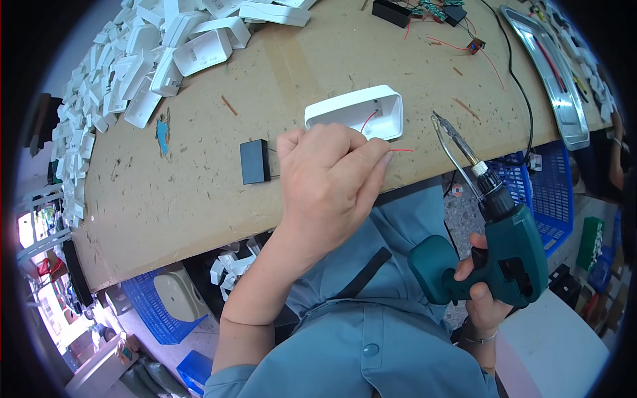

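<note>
My left hand is closed over the front of the bench, its fingertips pinched on a thin red wire whose end sticks out to the right. Just beyond the knuckles lies an open white plastic housing with a red wire inside it; its near side is partly hidden by the hand. Left of my fingers is a black rectangular block, with thin dark leads running under the hand. My right hand grips a dark green soldering gun by its handle. Its metal tip points up over the bench's front edge, right of the housing.
White plastic housings are heaped at the far left. Black boxes and circuit boards with red wires lie at the back. A metal tray and a black cable are on the right. Blue baskets stand below the bench.
</note>
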Available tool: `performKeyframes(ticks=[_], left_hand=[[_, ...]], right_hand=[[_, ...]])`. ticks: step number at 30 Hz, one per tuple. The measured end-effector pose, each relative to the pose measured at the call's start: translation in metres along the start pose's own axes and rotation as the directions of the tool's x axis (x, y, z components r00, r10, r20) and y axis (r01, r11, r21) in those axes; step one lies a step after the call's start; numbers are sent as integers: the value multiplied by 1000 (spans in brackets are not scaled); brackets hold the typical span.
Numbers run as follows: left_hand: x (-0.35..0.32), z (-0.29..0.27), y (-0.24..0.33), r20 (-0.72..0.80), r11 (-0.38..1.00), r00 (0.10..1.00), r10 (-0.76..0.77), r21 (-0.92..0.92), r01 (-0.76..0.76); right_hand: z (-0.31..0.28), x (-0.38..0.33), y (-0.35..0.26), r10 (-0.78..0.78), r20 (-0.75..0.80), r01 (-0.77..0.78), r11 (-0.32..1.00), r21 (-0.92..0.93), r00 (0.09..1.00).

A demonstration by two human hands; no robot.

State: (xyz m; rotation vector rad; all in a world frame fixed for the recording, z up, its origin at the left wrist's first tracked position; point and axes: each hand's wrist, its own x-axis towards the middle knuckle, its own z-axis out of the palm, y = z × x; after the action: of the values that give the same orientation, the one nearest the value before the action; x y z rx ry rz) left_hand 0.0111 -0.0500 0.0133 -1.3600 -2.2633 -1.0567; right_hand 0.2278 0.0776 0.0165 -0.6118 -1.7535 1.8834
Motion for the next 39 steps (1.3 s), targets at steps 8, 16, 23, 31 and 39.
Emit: performKeyframes(ticks=[8, 16, 23, 31, 39], left_hand=[[1, 5, 1, -55, 999, 998, -26, 23, 27], [1, 9, 2, -87, 998, 996, -21, 54, 26], [1, 14, 4, -125, 998, 990, -58, 27, 62], [9, 14, -8, -254, 968, 967, -19, 239, 81], [15, 23, -13, -206, 972, 977, -52, 214, 97]], right_hand=[[1, -1, -2, 12, -20, -13, 1000, -11, 1000], [-1, -3, -2, 16, -20, -16, 1000, -10, 1000], [-5, -5, 1, 7, 10, -7, 1000, -14, 1000], [-8, -8, 3, 64, 104, -58, 996, -61, 992], [-3, -3, 5, 84, 180, -60, 989, -132, 980]])
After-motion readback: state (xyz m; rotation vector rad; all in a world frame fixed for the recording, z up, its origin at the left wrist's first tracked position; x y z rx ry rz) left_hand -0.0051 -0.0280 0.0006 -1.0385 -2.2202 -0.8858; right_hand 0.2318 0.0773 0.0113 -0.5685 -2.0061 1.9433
